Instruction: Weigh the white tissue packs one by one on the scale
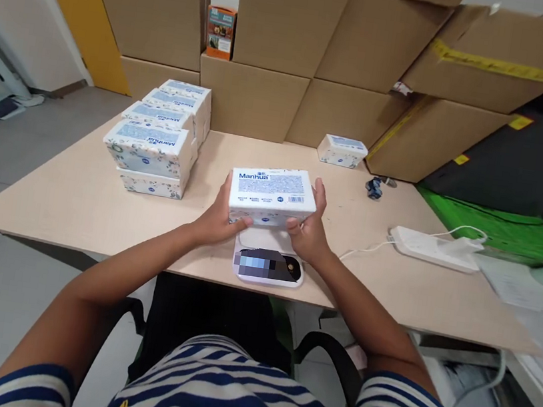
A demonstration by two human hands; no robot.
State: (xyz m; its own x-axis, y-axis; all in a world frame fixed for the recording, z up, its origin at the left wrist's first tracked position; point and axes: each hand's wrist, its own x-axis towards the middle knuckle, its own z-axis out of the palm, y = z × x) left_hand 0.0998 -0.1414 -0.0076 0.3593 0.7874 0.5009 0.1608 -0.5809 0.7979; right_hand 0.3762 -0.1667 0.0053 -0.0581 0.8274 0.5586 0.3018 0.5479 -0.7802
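Between my two hands is a white tissue pack (273, 193) with blue print, its label side up. My left hand (222, 217) grips the left end, thumb along the front edge. My right hand (312, 229) grips the right end, with its thumb on the front. Below the pack, a small white scale (269, 276) with a dark panel and a blurred display lies near the table's front edge. The pack covers most of the scale's plate, and I cannot tell whether the two touch.
Stacked tissue packs (149, 139) stand on the left of the table (74, 203). Another single pack (342, 151) lies at the back right. Cardboard boxes (253, 100) wall off the rear, with a small orange box (220, 33) among them. A power strip (434, 248) with cables lies right.
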